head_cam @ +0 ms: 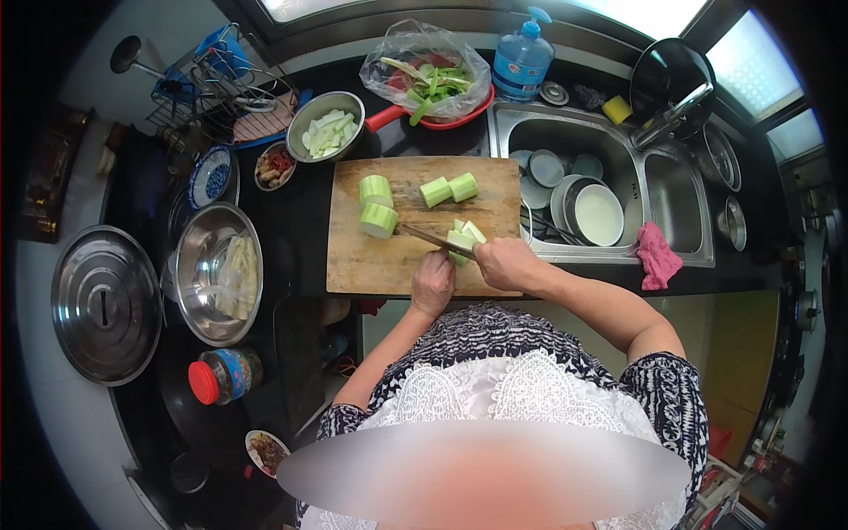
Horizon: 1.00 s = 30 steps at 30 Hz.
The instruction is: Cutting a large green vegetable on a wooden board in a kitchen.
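My right hand (507,264) grips the handle of a kitchen knife (429,238), its blade pointing left over a wooden cutting board (358,268). Several pale cut pieces of green gourd (466,233) lie at the blade, partly covered by it and my right hand. Curled on the near side of the blade is my left hand (434,281), close to these pieces; its fingertips are hidden. Two thick gourd chunks (379,220) sit at the board's left. Farther back lie two smaller peeled gourd sections (449,189), end to end.
Behind the board stand a metal bowl of gourd slices (329,132) and a red colander (478,109) with a plastic bag of peelings. A steel sink (662,192) holding dishes adjoins the right side. A large steel bowl (189,311) and a red-lidded jar (228,376) are left.
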Available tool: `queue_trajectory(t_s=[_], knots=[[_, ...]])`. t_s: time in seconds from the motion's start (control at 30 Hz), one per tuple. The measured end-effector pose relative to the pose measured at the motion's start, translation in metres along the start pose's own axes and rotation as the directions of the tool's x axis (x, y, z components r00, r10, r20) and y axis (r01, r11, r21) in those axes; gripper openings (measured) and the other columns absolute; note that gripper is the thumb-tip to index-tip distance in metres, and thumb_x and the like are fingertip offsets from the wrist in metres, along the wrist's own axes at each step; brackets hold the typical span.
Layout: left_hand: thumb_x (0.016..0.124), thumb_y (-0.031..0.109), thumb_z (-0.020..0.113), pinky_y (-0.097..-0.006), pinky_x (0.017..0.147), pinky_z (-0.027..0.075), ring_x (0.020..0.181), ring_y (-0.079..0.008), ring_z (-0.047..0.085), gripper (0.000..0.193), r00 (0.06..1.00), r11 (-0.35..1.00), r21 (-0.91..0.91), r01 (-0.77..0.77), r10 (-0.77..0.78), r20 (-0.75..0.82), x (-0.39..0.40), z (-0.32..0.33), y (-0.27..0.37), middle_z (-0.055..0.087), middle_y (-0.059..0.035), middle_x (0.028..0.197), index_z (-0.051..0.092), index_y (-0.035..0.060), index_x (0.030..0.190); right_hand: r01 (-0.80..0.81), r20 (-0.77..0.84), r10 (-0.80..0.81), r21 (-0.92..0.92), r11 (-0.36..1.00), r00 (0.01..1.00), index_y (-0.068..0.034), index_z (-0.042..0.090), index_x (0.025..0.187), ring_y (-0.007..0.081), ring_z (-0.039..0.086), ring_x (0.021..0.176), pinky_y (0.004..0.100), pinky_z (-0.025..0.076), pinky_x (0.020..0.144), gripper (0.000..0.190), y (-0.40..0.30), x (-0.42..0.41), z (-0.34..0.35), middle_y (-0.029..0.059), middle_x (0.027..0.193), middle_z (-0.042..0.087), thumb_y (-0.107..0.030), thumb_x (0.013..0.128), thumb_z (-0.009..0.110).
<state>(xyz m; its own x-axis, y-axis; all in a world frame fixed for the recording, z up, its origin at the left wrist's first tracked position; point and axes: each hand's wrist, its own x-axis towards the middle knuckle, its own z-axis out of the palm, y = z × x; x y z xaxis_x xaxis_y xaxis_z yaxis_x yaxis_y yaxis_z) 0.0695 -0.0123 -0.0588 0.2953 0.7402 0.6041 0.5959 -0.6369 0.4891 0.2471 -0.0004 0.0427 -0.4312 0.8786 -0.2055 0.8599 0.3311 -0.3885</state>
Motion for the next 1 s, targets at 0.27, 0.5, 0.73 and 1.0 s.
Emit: queue_trajectory(t_s=[0.27, 0.5, 0.73, 1.0], knots=[[0.07, -0.003, 0.063, -0.0379, 0.063, 0.048, 0.074, -0.0287, 0.057, 0.009, 0.999, 0.999, 0.012, -0.031, 0.031, 0.01, 0.0, 0.001, -0.004, 0.059, -0.0127, 0.089, 0.056, 0.0001, 0.075, -0.065, 0.025, 0.064, 0.035, 0.997, 0.998, 0.002, 0.061, 0.079, 0.0434, 0.064, 0.07, 0.0518, 0.05, 0.064, 0.016, 0.003, 0.008, 0.01, 0.027, 0.071, 0.063, -0.012, 0.078, 0.054], [0.069, -0.004, 0.063, -0.0373, 0.063, 0.049, 0.074, -0.0284, 0.057, 0.01, 0.999, 0.999, 0.018, -0.031, 0.03, 0.029, 0.002, -0.001, 0.0, 0.06, -0.0127, 0.089, 0.056, -0.0006, 0.075, -0.131, 0.061, 0.127, 0.054, 0.99, 0.99, 0.002, 0.061, 0.078, 0.0437, 0.064, 0.072, 0.0523, 0.05, 0.066, 0.017, 0.004, 0.008, 0.017, 0.0263, 0.074, 0.064, -0.014, 0.079, 0.055], [0.07, -0.003, 0.063, -0.0372, 0.063, 0.049, 0.073, -0.0283, 0.057, 0.008, 0.999, 0.999, 0.029, -0.045, 0.045, -0.007, -0.001, 0.0, -0.003, 0.059, -0.0123, 0.089, 0.057, -0.0009, 0.075, -0.104, 0.123, 0.092, 0.089, 0.991, 0.988, 0.003, 0.062, 0.08, 0.0444, 0.063, 0.075, 0.0517, 0.05, 0.069, 0.018, 0.003, 0.004, 0.006, 0.028, 0.077, 0.064, -0.014, 0.08, 0.055], [0.07, -0.004, 0.065, -0.0365, 0.067, 0.049, 0.078, -0.0282, 0.057, 0.012, 0.999, 0.999, 0.029, -0.025, 0.024, 0.037, 0.0, -0.002, -0.003, 0.06, -0.011, 0.089, 0.061, -0.0005, 0.081, -0.154, 0.073, 0.147, 0.112, 0.982, 0.986, 0.004, 0.064, 0.079, 0.0444, 0.064, 0.076, 0.051, 0.051, 0.069, 0.02, 0.002, 0.005, 0.024, 0.0287, 0.078, 0.064, -0.012, 0.077, 0.052]])
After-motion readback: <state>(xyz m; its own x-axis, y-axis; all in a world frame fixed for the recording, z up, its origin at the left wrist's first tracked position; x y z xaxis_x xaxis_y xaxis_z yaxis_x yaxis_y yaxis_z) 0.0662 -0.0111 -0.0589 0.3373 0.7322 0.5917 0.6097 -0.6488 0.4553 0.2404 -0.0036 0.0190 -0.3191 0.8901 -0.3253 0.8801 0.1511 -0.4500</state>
